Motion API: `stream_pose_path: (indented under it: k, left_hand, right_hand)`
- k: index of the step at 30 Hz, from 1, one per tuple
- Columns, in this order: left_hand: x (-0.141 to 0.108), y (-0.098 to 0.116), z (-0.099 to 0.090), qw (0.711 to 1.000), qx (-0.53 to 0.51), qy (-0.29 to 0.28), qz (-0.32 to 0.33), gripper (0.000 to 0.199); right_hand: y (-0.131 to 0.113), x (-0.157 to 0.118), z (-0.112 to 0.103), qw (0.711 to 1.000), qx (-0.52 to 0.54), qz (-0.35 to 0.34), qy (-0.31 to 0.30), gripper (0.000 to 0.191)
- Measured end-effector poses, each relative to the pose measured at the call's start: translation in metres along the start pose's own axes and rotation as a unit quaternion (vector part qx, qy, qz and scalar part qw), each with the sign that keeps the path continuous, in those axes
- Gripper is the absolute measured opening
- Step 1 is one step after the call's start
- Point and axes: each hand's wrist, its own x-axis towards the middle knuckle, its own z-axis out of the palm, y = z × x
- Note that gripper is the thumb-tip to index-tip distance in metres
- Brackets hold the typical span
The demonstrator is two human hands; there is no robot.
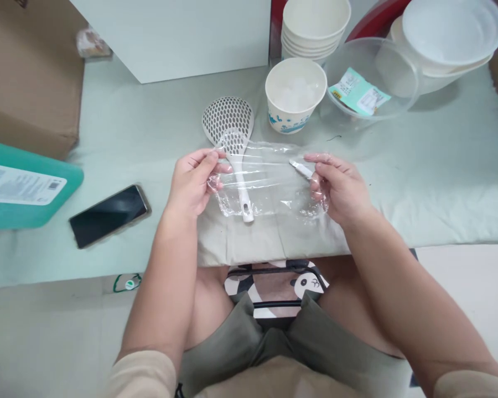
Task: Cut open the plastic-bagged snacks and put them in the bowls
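Observation:
A clear plastic bag [269, 190] is stretched between my two hands above the table. Its left end is pinched by my left hand [197, 179], thumb against fingers. My right hand [336, 185] is closed on the other end. From the right fingers a small white cutter [301, 168] sticks out, tip toward the upper left; its rear part is hidden. Partly seen through the film, a white skimmer [239, 182] lies on the cloth, its holed head pointing away from me and its handle toward me.
Beyond the skimmer stand a paper cup [289, 119] with whitish contents, stacked paper cups [315, 27] and a clear bowl [402, 99] holding a green packet [357, 91]. White lidded bowls [452, 33] stand far right. Left are a phone [110, 215], a green container [29, 188] and a cardboard box [29, 72].

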Motion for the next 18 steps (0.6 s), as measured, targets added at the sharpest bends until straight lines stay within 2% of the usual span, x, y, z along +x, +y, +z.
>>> stream_pose_path:
  k: [6,10,12,14,18]
  left_hand:
    - [0.005,-0.002,-0.003,0.999,-0.044,0.008,0.017,0.014]
    - [0.003,0.003,-0.002,0.993,-0.109,-0.039,-0.024,0.016]
    - [0.0,0.005,-0.001,0.993,-0.077,-0.069,-0.059,0.012]
    - [-0.002,0.007,0.0,0.994,-0.033,-0.076,-0.076,0.007]
    - [-0.003,0.007,-0.001,0.997,-0.02,-0.057,-0.052,0.024]
  right_hand:
    - [0.002,-0.001,-0.004,1.0,-0.009,-0.024,-0.003,0.027]
    - [0.003,-0.001,-0.006,0.999,-0.013,-0.031,-0.007,0.031]
    - [0.004,0.0,-0.007,0.999,-0.023,-0.028,-0.009,0.032]
    - [0.004,0.001,-0.009,0.999,-0.031,-0.024,-0.011,0.033]
    - [0.008,0.003,-0.012,0.998,-0.026,-0.054,-0.025,0.038]
